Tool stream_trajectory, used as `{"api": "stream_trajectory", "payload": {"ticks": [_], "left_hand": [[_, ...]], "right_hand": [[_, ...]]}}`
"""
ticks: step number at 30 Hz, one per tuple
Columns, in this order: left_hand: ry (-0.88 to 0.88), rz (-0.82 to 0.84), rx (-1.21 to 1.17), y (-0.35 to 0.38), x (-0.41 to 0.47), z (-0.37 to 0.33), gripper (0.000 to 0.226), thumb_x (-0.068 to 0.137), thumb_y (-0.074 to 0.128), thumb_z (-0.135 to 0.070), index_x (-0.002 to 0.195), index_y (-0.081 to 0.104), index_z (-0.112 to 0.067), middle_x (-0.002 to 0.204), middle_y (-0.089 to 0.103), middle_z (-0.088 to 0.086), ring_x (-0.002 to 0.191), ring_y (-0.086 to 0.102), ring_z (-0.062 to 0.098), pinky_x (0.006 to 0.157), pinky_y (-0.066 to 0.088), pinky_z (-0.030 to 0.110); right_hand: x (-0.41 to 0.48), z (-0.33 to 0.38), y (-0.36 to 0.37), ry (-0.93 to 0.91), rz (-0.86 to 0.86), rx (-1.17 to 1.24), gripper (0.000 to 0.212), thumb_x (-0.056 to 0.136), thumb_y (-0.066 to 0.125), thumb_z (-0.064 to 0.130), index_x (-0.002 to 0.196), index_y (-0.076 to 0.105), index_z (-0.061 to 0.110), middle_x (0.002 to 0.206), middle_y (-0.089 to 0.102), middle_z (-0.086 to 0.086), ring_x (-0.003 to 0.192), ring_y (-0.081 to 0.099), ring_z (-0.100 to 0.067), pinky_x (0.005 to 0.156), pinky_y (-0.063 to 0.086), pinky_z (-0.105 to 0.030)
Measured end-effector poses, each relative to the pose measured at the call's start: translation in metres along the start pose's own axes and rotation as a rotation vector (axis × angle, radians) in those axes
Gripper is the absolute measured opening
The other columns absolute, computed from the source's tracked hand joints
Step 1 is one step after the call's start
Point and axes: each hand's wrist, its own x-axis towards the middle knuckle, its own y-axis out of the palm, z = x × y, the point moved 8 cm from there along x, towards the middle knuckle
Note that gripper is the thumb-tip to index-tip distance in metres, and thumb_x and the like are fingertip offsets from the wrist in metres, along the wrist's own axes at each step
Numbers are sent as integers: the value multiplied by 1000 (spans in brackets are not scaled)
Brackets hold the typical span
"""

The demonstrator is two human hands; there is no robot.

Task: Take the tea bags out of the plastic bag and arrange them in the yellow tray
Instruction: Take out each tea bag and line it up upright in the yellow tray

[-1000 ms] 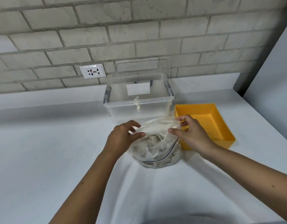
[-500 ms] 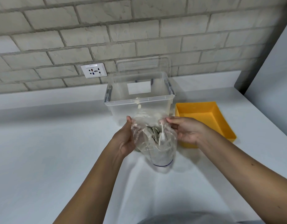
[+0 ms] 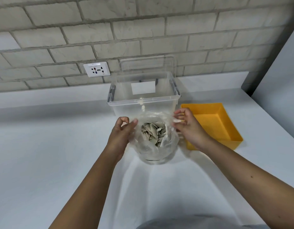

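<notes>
Left hand (image 3: 121, 133) pinches the rim of the plastic bag (image 3: 153, 151) at 9 o'clock, with thumb and curled fingers closed on the film. Right hand (image 3: 187, 128) pinches the opposite rim at 3 o'clock; its fingertips are slightly blurred. Between the two hands the mouth is spread wide. The bag stands on the white bench (image 3: 52, 146), and the tea bags (image 3: 153, 133) lie in a loose heap inside it. The yellow tray (image 3: 214, 108) sits on the bench at 3 o'clock from the bag, just beyond the right hand, and no tea bag shows in it yet. A clear storage box (image 3: 143, 103) stands at 12 o'clock, close behind the bag, and a wall socket (image 3: 96, 69) is at 11 o'clock.

The step in hand appears to be opening the mouth, so the task is at its start. The film looks thin and limp, and it will probably fold shut or slump if both rims are let go. The left hand should therefore keep its pinch and hold the mouth up. The right hand, being nearer the tray, is the better one to reach in. Taking a few tea bags at a time and lifting them straight up should keep the bag from being dragged over. Each should be laid flat in the tray, starting at the wall toward 12 o'clock and filling row by row.
</notes>
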Motion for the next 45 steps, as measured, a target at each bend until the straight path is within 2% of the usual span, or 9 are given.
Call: {"api": "stream_trajectory", "payload": {"ticks": [7,11,19,24,27,31,36,41,45], "left_hand": [[138,118,229,10,-9,-10,38,84,68,9,62,53,-19,85,58,1,81,58,10,74,46,20],[157,140,445,6,-8,-15,51,85,58,15,53,67,-24,91,65,-6,88,63,7,79,46,17],[340,34,797,8,-4,-27,34,94,57,-6,99,78,-32,112,58,-7,101,54,-4,84,36,4],[404,-60,1059,23,-8,-20,20,88,71,-34,106,74,-43,115,47,-9,114,47,17,88,38,27],[360,-80,1187,25,-5,-20,36,86,71,-36,121,68,-40,127,46,-3,116,46,22,90,38,28],[201,-39,1483,18,2,-6,73,79,75,-35,145,42,-35,137,36,5,111,55,26,96,38,34],[126,-27,1361,0,10,-5,79,78,71,-12,146,36,-32,136,35,7,89,63,35,77,51,37],[267,-68,1317,-2,8,-28,80,76,71,-8,146,38,-29,134,38,3,89,61,34,72,50,37],[309,-2,868,-7,-4,-14,44,85,74,-21,120,59,-43,118,57,-10,74,61,14,76,49,21]], "right_hand": [[2,24,17,-352,-8,-342,25,90,67,33,113,58,30,100,59,12,88,54,-5,76,46,-23],[18,12,11,-233,0,-250,10,93,64,22,94,71,29,84,68,16,79,59,-6,71,46,-19],[23,11,3,-175,42,-210,15,94,62,16,97,67,29,83,60,-6,79,53,-16,78,46,-30],[-2,38,21,-483,64,-576,29,90,66,22,112,62,40,132,44,2,129,38,-18,107,33,-31],[-1,28,36,-410,128,-912,15,86,69,39,100,71,44,157,27,2,148,5,-28,119,10,-44],[7,11,32,-224,128,-1250,61,75,73,54,131,55,41,157,26,3,149,5,-28,118,12,-48],[15,7,22,-186,114,-1303,83,73,77,33,146,37,30,137,44,6,131,42,-17,110,27,-47],[16,18,19,-293,69,-1165,88,71,78,25,148,34,29,139,44,8,131,42,-15,111,29,-45],[7,0,15,-298,184,-586,48,78,80,26,122,65,36,118,59,9,108,58,-10,90,48,-28]]}}
